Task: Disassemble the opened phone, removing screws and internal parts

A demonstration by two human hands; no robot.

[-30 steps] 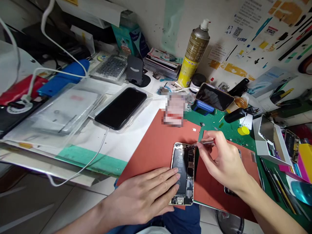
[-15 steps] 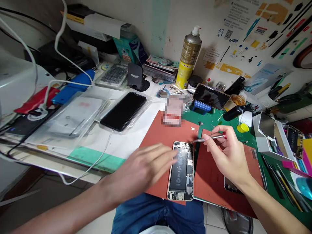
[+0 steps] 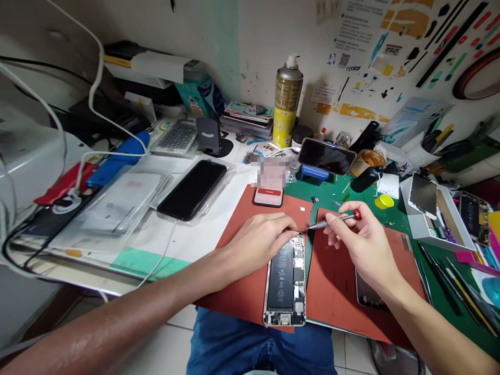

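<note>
An opened phone (image 3: 282, 286), its black battery and circuit board exposed, lies on a red-brown mat (image 3: 238, 224). My left hand (image 3: 260, 239) reaches over its top end. The thumb and fingers are drawn together there, close to the screwdriver's tip; whatever they hold is too small or hidden to make out. With my right hand (image 3: 363, 245) I grip a slim silver screwdriver (image 3: 321, 224) with a red cap. It slants down to the left, its tip at the phone's top edge. Beneath my right wrist a phone screen part (image 3: 369, 291) is partly hidden.
A lit phone (image 3: 269, 196) lies beyond the mat, partly blurred out. At left a black phone (image 3: 193, 188) rests on a clear case. A spray can (image 3: 287, 101), a propped phone (image 3: 327, 155), a yellow cap (image 3: 384, 201), an open white box (image 3: 449, 224) and tweezers (image 3: 441, 281) stand or lie around.
My left hand has moved up and right, from the phone's left side to its top end, and its fingers have closed near the screwdriver tip. My right hand keeps the screwdriver.
</note>
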